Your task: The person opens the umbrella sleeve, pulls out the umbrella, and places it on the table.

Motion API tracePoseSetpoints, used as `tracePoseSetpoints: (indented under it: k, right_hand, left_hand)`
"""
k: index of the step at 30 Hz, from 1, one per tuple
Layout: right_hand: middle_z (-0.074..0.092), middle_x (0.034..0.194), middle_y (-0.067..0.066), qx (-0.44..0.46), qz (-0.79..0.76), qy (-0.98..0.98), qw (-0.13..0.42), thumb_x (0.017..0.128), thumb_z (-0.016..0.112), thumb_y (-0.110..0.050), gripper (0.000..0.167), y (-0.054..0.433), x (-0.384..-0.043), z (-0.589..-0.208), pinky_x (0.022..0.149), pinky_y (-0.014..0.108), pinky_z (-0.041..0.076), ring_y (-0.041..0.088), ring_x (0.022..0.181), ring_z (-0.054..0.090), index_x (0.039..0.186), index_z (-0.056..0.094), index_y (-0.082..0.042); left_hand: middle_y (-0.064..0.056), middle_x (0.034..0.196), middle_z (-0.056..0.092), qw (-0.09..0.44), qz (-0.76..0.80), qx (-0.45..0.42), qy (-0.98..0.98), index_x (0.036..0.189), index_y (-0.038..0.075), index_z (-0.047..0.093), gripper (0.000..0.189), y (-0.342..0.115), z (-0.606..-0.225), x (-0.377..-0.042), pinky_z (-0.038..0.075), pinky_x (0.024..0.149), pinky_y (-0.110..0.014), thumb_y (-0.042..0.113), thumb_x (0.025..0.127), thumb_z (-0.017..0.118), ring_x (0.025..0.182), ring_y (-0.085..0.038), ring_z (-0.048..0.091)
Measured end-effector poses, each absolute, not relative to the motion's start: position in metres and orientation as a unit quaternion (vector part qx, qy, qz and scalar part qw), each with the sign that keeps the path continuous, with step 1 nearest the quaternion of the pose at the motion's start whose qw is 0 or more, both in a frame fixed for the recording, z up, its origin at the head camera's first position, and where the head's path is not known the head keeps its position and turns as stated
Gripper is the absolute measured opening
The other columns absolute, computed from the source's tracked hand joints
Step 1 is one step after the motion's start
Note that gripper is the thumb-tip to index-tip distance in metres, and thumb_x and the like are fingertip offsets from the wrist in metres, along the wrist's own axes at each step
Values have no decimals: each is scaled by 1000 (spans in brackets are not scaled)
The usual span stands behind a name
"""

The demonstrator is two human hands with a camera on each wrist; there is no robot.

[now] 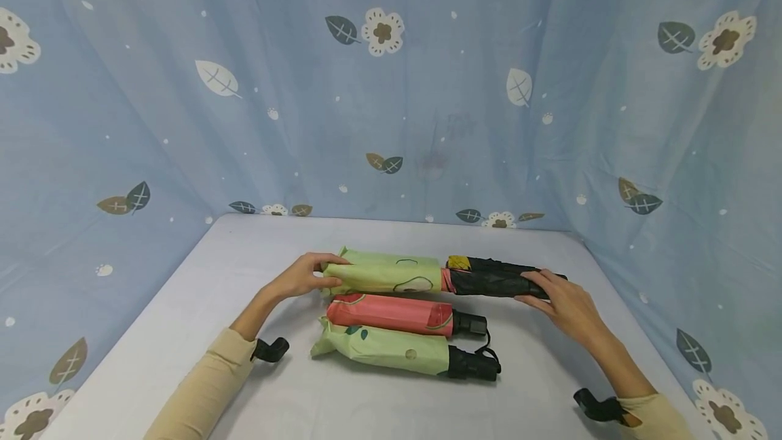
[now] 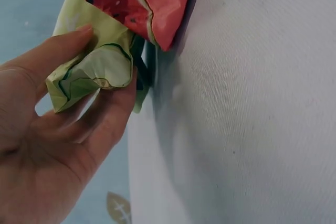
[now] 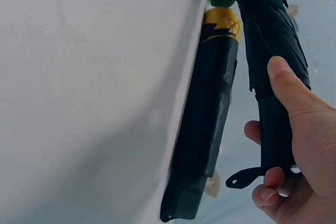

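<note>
A blue patterned curtain [image 1: 440, 87] rises beyond the left hand [image 1: 302, 276] and right hand [image 1: 568, 303], over a white table [image 1: 366, 406]. Between the hands, nearer the wearer, lie a green umbrella [image 1: 397, 350] and, just beyond it, a red umbrella [image 1: 391, 314]. The left hand pinches another green bundle's end [image 1: 379, 278]; the right grips a black umbrella [image 1: 489, 283], a yellow-banded one [image 3: 207, 103] just beyond, a strap loop [image 3: 244, 178] by its fingers

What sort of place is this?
Probably a curtained-off work or filming spot, perhaps indoors: blue leaf-print fabric closes in three sides of a white table with folded umbrellas on it.
</note>
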State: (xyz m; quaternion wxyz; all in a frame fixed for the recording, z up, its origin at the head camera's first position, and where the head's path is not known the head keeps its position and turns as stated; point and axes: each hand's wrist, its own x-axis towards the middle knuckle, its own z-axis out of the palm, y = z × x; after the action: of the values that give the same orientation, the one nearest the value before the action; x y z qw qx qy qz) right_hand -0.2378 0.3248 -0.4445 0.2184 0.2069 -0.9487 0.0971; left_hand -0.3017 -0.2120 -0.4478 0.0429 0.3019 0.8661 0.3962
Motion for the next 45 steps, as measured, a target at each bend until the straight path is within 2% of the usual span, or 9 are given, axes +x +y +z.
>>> tracePoseSetpoints:
  k: [7, 13, 20, 26, 29, 32, 36, 40, 45]
  right_hand:
    - [68, 115, 17, 195, 95, -951, 220, 81, 77, -36, 50, 335, -236, -447, 56, 43, 51, 34, 79, 67, 124, 64, -14]
    - [69, 110, 18, 190, 83, -951, 229, 79, 80, -34, 50, 345, -233, -450, 54, 42, 50, 35, 78, 67, 122, 64, -14]
    - [70, 108, 13, 179, 94, -956, 213, 80, 79, -36, 49, 359, -227, -452, 49, 29, 40, 22, 65, 61, 122, 64, -14]
    - [68, 108, 12, 156, 94, -964, 192, 83, 75, -42, 51, 371, -226, -453, 48, 29, 39, 17, 61, 56, 125, 62, -14]
    - [68, 108, 11, 150, 90, -968, 180, 85, 73, -45, 52, 377, -226, -453, 51, 33, 44, 20, 65, 60, 125, 62, -14]
    - [67, 110, 13, 143, 93, -972, 162, 86, 71, -47, 53, 380, -226, -453, 56, 40, 49, 27, 73, 65, 126, 61, -13]
    - [65, 113, 17, 130, 103, -977, 134, 88, 68, -50, 56, 382, -229, -455, 60, 46, 51, 33, 80, 66, 129, 60, -13]
    - [64, 116, 21, 112, 109, -982, 107, 88, 66, -52, 59, 383, -234, -460, 65, 52, 52, 39, 87, 65, 131, 58, -13]
    - [61, 120, 25, 99, 120, -984, 86, 89, 65, -54, 60, 385, -238, -467, 71, 59, 51, 47, 97, 63, 132, 56, -12]
  left_hand:
    - [-7, 130, 65, 34, 388, 295, 873, 130, 16, 64, 45, -219, -448, -300, 50, 89, -40, 30, 88, 74, 108, -21, 61]
    - [-9, 132, 63, 30, 393, 291, 872, 130, 10, 64, 47, -225, -448, -298, 49, 96, -43, 28, 88, 74, 110, -20, 60]
    - [-15, 136, 59, 33, 410, 302, 860, 134, 5, 59, 50, -222, -451, -299, 49, 99, -46, 24, 89, 73, 120, -32, 59]
    - [-19, 136, 58, 33, 419, 311, 852, 134, 4, 58, 48, -217, -453, -300, 51, 97, -47, 18, 90, 72, 115, -36, 63]
    - [-20, 134, 59, 32, 417, 307, 855, 132, 4, 59, 47, -216, -451, -300, 54, 91, -45, 15, 89, 73, 111, -36, 65]
    - [-20, 132, 60, 42, 422, 291, 858, 131, 5, 60, 45, -214, -451, -300, 59, 79, -38, 16, 89, 73, 105, -33, 67]
    - [-21, 120, 65, 44, 434, 268, 859, 128, 5, 63, 42, -212, -451, -300, 59, 65, -33, 18, 90, 72, 90, -24, 71]
    - [-24, 112, 66, 49, 460, 254, 849, 127, 1, 62, 40, -210, -452, -300, 60, 64, -37, 17, 91, 70, 79, -21, 72]
    - [-26, 114, 64, 58, 490, 239, 836, 126, 1, 62, 39, -207, -454, -301, 60, 66, -38, 17, 92, 69, 81, -26, 73]
